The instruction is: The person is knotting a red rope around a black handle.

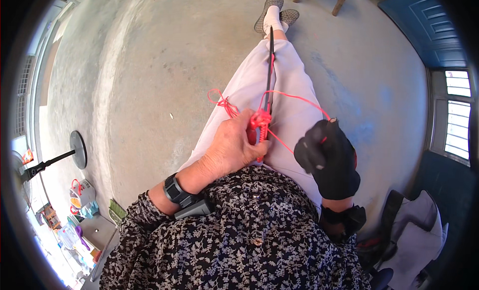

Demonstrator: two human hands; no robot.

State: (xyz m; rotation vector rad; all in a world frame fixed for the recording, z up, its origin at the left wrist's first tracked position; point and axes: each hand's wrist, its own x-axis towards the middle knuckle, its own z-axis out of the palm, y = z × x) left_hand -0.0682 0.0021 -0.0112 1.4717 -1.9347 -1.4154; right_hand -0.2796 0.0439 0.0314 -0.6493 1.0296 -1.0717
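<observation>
My bare left hand (227,145) is closed around a piece of red knotted cord work (261,119) above my lap, thumb and fingers pinching its sides. A long, thin dark strip (270,83) runs from this knotwork along my legs toward my feet. Beside the left fingers, a loose red cord bundle (228,108) lies over my thigh. My right hand (329,160), in a black glove with a bare fingertip showing, is closed on red cord and somewhat blurred. Two strands of red cord (298,97) stretch between it and the knotwork, the upper one arching. What lies inside its fist is hidden.
Concrete floor (149,70) surrounds my outstretched legs. Wooden stool legs (342,1) stand at the far right, near a blue door (424,25). A round-based black stand (78,149) and a white bucket (82,193) are at left. Grey fabric (414,240) lies near right.
</observation>
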